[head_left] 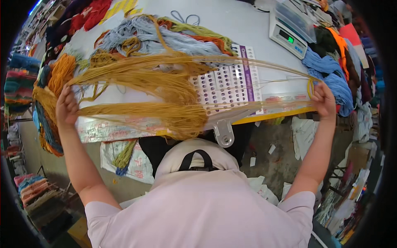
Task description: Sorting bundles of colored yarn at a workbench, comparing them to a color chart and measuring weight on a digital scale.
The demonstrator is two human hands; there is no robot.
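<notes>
A hank of mustard-yellow yarn (173, 80) stretches across the table between my two hands. My left hand (67, 106) is closed around its gathered strands at the left table edge. At the right, my right hand (322, 100) grips the thin far strands, with a small yellow loop by its fingers. The thick part of the hank sags near the middle, low over the table's front edge. Under the strands lies a white card with rows of round holes and a purple strip (248, 78). A clear clip (224, 133) sits at the front edge, partly covered by yarn.
Grey-blue, rust and green yarn (144, 35) is heaped at the back. Orange yarn (63, 73) hangs over the left edge. A digital scale (285, 35) stands back right, beside blue yarn (328, 72). White bags (134, 165) lie on the floor below.
</notes>
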